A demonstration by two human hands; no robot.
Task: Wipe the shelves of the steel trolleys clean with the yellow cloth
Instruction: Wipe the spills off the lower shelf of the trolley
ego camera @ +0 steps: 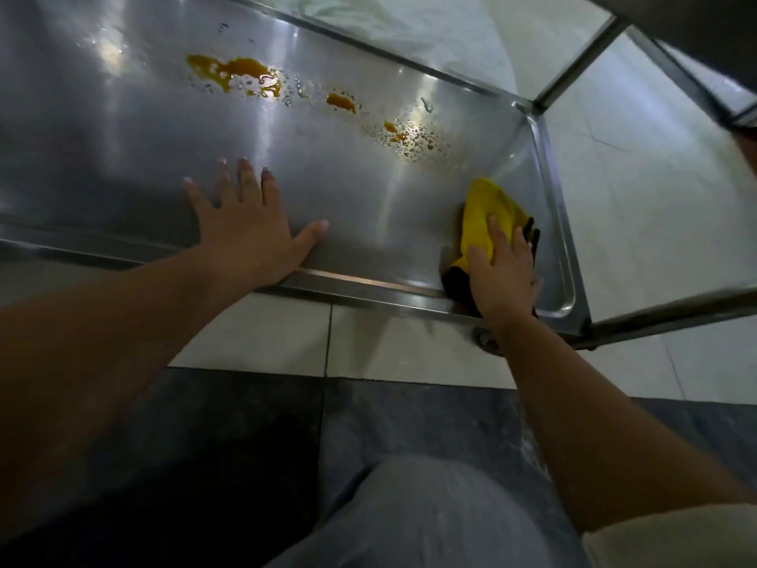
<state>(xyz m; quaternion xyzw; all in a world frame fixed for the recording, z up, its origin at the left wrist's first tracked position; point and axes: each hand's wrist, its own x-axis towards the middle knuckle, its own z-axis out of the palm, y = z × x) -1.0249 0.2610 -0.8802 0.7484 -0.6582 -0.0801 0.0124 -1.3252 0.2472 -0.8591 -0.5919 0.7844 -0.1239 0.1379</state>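
Head view, and the right hand (503,272) lies flat on the yellow cloth (487,221), fingers straight and pressing it onto the steel shelf (123,129) in the near right corner, just inside the raised rim, a sensible place from which to sweep outward. Over to the left, the left hand (250,231) is spread open, palm down by the near edge, probably bracing the trolley. Orange spills (241,73) and droplets sit farther back, not yet wiped.

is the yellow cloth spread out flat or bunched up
Bunched up. The yellow cloth sits crumpled in a folded wad under the right hand, near the corner of the steel trolley shelf.
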